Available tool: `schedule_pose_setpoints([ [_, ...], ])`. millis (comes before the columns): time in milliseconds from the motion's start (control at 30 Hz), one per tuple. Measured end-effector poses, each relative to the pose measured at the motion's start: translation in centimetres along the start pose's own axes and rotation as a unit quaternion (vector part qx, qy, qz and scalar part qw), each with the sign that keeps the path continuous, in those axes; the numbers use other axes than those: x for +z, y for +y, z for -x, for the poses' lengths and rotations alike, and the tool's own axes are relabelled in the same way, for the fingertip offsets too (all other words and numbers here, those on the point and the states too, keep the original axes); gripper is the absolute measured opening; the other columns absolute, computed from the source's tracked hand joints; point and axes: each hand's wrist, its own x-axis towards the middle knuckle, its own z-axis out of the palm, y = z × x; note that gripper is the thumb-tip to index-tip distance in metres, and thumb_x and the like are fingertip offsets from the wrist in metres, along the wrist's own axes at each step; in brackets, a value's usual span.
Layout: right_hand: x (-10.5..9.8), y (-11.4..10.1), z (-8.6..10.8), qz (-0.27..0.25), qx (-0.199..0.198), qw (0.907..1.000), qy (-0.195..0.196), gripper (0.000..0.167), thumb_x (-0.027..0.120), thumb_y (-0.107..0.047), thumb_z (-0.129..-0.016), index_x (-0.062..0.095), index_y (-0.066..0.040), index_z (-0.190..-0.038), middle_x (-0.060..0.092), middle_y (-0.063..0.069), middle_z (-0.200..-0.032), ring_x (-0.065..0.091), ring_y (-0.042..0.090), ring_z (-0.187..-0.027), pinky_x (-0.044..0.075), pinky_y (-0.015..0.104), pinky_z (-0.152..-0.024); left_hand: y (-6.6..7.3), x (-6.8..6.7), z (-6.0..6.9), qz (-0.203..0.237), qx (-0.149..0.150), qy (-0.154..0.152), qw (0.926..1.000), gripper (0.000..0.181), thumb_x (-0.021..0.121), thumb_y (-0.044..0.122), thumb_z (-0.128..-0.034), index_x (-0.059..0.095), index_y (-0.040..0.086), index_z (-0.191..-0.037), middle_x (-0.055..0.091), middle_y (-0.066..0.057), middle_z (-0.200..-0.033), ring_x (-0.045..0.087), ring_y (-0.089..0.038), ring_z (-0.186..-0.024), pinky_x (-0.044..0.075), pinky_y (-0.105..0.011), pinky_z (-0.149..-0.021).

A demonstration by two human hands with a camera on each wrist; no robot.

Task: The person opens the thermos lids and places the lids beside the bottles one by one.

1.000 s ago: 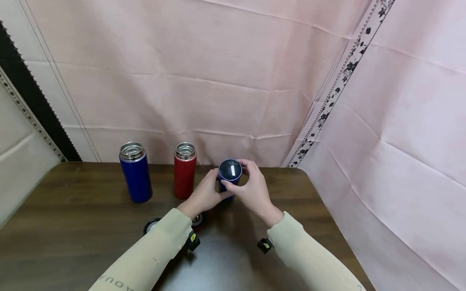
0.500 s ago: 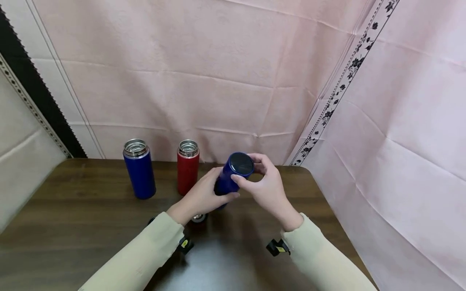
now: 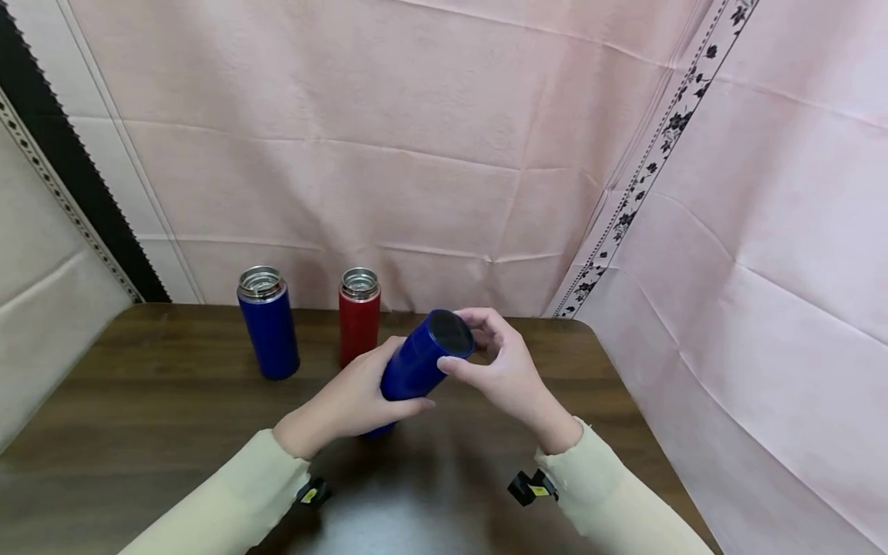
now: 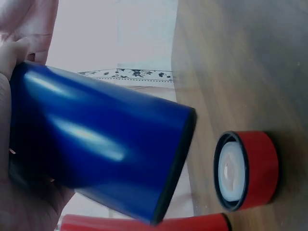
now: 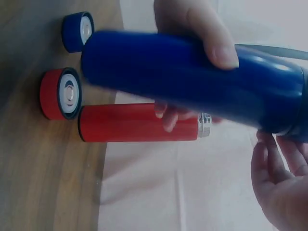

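My left hand [image 3: 350, 397] grips a blue thermos bottle [image 3: 414, 368] round its body and holds it tilted, its dark-topped lid [image 3: 452, 333] toward the right. The right hand [image 3: 509, 378] pinches that lid, thumb on the near side and fingers on the far side. In the right wrist view a seam between bottle and lid [image 5: 303, 96] shows at the right edge. Behind the left hand stands a red thermos bottle [image 3: 358, 320] without a lid, its steel neck bare. Farther left is another lidless blue bottle [image 3: 269, 327], upright.
On the wooden table [image 3: 139, 432] lie a red lid [image 5: 52, 94] and a blue lid [image 5: 72, 32], inner sides up; the left arm hides them in the head view. Pink cloth [image 3: 388, 154] hangs behind the table, and more cloth [image 3: 784, 308] stands at the right.
The held blue bottle has gone from nearly upright to tilted and come nearer and leftward. The left hand has moved down along with it; the right hand has stayed at the lid.
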Motion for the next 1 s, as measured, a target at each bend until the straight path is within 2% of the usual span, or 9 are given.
schedule_pose_setpoints([
  [100,0.0,0.3,0.1,-0.008,-0.007,0.9997,-0.020,0.047,0.079,-0.016,-0.081,0.056,-0.013,-0.123,0.065,0.007,-0.111,0.062,0.027,-0.098,0.051,0.038,-0.083,0.3,-0.6,0.7,0.003,-0.013,-0.015,0.9998,0.071,0.075,0.063,-0.0714,0.046,0.032,-0.128,0.060,0.016,-0.110,0.061,-0.005,-0.093,0.053,-0.042,-0.083],
  [233,0.0,0.5,0.3,-0.020,0.007,0.9987,-0.047,0.045,0.076,-0.010,-0.083,0.054,-0.011,-0.123,0.064,0.009,-0.112,0.061,0.027,-0.099,0.051,0.037,-0.084,0.3,-0.9,1.3,-0.006,-0.031,-0.034,0.9989,0.070,0.075,0.063,-0.0716,0.046,0.031,-0.127,0.060,0.015,-0.109,0.061,-0.006,-0.092,0.054,-0.043,-0.082],
  [367,0.2,0.1,0.6,-0.017,0.041,0.9963,-0.074,0.046,0.074,-0.005,-0.084,0.052,-0.009,-0.125,0.063,0.009,-0.113,0.062,0.026,-0.098,0.052,0.040,-0.084,-0.1,-0.8,1.8,-0.052,-0.034,-0.018,0.9979,0.075,0.073,0.066,-0.0708,0.046,0.030,-0.130,0.055,0.015,-0.114,0.058,-0.008,-0.097,0.053,-0.042,-0.083],
  [500,0.5,-0.1,0.7,-0.008,0.072,0.9938,-0.084,0.047,0.073,-0.005,-0.085,0.051,-0.006,-0.127,0.062,0.011,-0.113,0.062,0.026,-0.096,0.051,0.043,-0.085,-0.6,-0.9,2.0,-0.085,-0.046,-0.009,0.9952,0.079,0.075,0.065,-0.0698,0.045,0.031,-0.134,0.051,0.013,-0.116,0.058,-0.014,-0.099,0.054,-0.045,-0.081],
  [600,0.6,1.0,0.6,0.007,0.089,0.9919,-0.091,0.048,0.074,-0.009,-0.086,0.051,-0.009,-0.128,0.061,0.009,-0.116,0.064,0.024,-0.096,0.052,0.042,-0.085,-0.8,-0.9,2.1,-0.110,-0.049,-0.010,0.9927,0.078,0.078,0.059,-0.0700,0.045,0.031,-0.135,0.051,0.009,-0.114,0.059,-0.018,-0.097,0.055,-0.047,-0.079],
  [700,0.6,2.3,0.5,0.030,0.111,0.9878,-0.105,0.049,0.075,-0.021,-0.086,0.051,-0.018,-0.129,0.059,0.005,-0.119,0.066,0.024,-0.090,0.054,0.039,-0.076,-0.8,-0.9,2.1,-0.165,-0.034,-0.006,0.9857,0.079,0.081,0.052,-0.0699,0.046,0.029,-0.136,0.051,0.005,-0.112,0.059,-0.020,-0.094,0.055,-0.048,-0.078],
  [833,0.7,3.2,0.7,0.039,0.147,0.9799,-0.130,0.050,0.075,-0.036,-0.085,0.051,-0.029,-0.128,0.061,0.004,-0.118,0.065,0.026,-0.089,0.054,0.040,-0.067,-0.9,-0.8,2.1,-0.248,0.010,0.011,0.9686,0.083,0.084,0.047,-0.0680,0.048,0.023,-0.139,0.052,-0.002,-0.111,0.060,-0.022,-0.091,0.053,-0.049,-0.081],
  [933,0.7,3.3,0.8,0.038,0.156,0.9769,-0.140,0.049,0.074,-0.040,-0.085,0.051,-0.030,-0.127,0.062,0.005,-0.116,0.064,0.025,-0.096,0.054,0.040,-0.071,-1.0,-0.7,2.1,-0.285,0.031,0.021,0.9577,0.085,0.085,0.047,-0.0666,0.049,0.022,-0.139,0.053,-0.005,-0.111,0.060,-0.023,-0.091,0.052,-0.050,-0.084],
  [1000,0.8,3.3,0.9,0.035,0.156,0.9767,-0.144,0.049,0.074,-0.040,-0.085,0.050,-0.029,-0.127,0.062,0.005,-0.116,0.063,0.023,-0.098,0.054,0.039,-0.075,-1.1,-0.6,2.2,-0.293,0.036,0.023,0.9551,0.086,0.086,0.047,-0.0660,0.049,0.021,-0.139,0.053,-0.006,-0.111,0.060,-0.024,-0.090,0.052,-0.051,-0.085],
])
